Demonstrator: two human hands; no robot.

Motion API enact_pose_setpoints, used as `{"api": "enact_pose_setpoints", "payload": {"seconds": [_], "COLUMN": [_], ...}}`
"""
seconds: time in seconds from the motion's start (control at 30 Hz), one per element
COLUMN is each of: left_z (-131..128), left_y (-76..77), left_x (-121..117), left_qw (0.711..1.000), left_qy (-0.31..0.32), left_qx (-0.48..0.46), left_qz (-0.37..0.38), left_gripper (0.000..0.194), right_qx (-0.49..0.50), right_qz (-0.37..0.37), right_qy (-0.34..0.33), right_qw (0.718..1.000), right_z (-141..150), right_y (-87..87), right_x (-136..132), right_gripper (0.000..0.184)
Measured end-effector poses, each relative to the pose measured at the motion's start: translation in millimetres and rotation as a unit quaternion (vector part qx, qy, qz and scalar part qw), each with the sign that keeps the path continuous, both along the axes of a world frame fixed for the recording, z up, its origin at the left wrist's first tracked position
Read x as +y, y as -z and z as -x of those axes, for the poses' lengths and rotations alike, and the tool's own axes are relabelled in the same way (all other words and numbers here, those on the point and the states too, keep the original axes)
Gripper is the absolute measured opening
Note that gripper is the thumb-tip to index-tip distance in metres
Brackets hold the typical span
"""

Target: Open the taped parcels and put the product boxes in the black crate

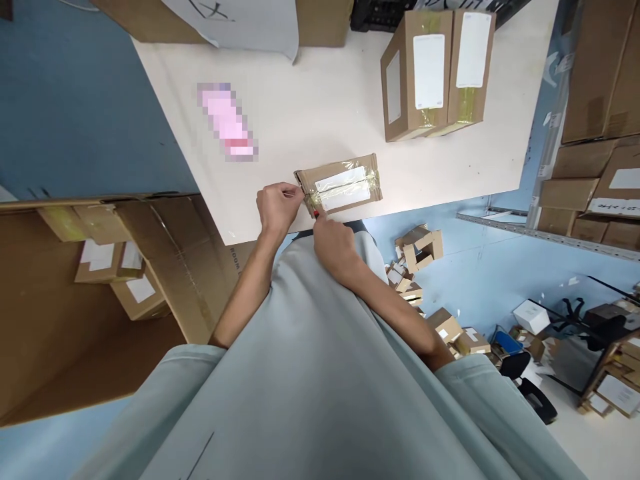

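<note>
A small flat cardboard box (350,165) lies on the white table in front of me. It bears a white label and shiny yellowish tape. My left hand (279,208) is closed in a pinch at the box's left end, where the edge looks dark and slightly parted. At the near left corner, my right hand (335,243) is closed around a small tool (316,214); only its red tip shows, so its kind is hidden. That tip is against or very near the cardboard.
Two taped boxes (425,73) stand at the table's back right. A blurred pink item (227,121) lies left on the white table (280,120). A large open carton (165,267) with boxes inside stands at left. Cardboard boxes (447,327) litter the floor at right.
</note>
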State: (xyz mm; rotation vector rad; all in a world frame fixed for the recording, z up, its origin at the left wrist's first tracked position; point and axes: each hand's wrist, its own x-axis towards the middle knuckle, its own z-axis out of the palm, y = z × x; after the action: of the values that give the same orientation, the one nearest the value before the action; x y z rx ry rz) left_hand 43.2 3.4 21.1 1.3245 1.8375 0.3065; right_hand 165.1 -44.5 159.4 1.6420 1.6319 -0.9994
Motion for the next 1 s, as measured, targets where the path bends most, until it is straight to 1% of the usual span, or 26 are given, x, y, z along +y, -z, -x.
{"api": "enact_pose_setpoints", "payload": {"seconds": [0.1,0.23,0.3,0.37,0.47,0.6,0.73,0.87,1.0], "left_z": [-0.8,-2.6,-5.1,-9.1,-17.0,-27.2,-33.8,-38.2,-41.6], "left_y": [-4.1,-8.0,-8.5,-7.4,-2.2,5.6,7.6,9.0,13.9], "left_x": [-3.9,-16.4,-24.0,-30.7,-37.6,-41.8,-42.2,-40.4,-38.9], "left_qw": [1.0,1.0,0.998,0.994,0.991,0.99,0.989,0.989,0.988], "left_qy": [-0.002,0.003,0.001,0.014,0.037,0.008,-0.027,-0.054,-0.066], "left_qx": [0.001,-0.015,-0.045,-0.074,-0.093,-0.113,-0.126,-0.125,-0.121], "left_qz": [0.004,-0.025,-0.055,-0.082,-0.093,-0.081,-0.066,-0.055,-0.063], "left_gripper": [0.016,0.018,0.024,0.035,0.041,0.044,0.044,0.043,0.041], "right_qx": [0.008,0.007,0.013,0.025,0.042,0.054,0.056,0.057,0.057], "right_qz": [-0.01,-0.034,-0.055,-0.069,-0.071,-0.06,-0.048,-0.036,-0.027], "right_qy": [0.011,-0.034,-0.062,-0.1,-0.17,-0.253,-0.312,-0.353,-0.373], "right_qw": [1.0,0.999,0.996,0.992,0.982,0.964,0.947,0.933,0.926], "right_z": [-21.9,-61.0,-79.8,-95.4,-109.8,-112.6,-106.0,-97.6,-84.3], "right_y": [-9.3,-14.7,-12.7,-8.4,0.2,11.5,17.4,15.1,7.7], "right_x": [-5.0,-0.7,7.4,18.7,38.8,64.4,83.9,97.7,108.1], "right_gripper": [0.053,0.058,0.06,0.061,0.062,0.061,0.06,0.06,0.055]}}
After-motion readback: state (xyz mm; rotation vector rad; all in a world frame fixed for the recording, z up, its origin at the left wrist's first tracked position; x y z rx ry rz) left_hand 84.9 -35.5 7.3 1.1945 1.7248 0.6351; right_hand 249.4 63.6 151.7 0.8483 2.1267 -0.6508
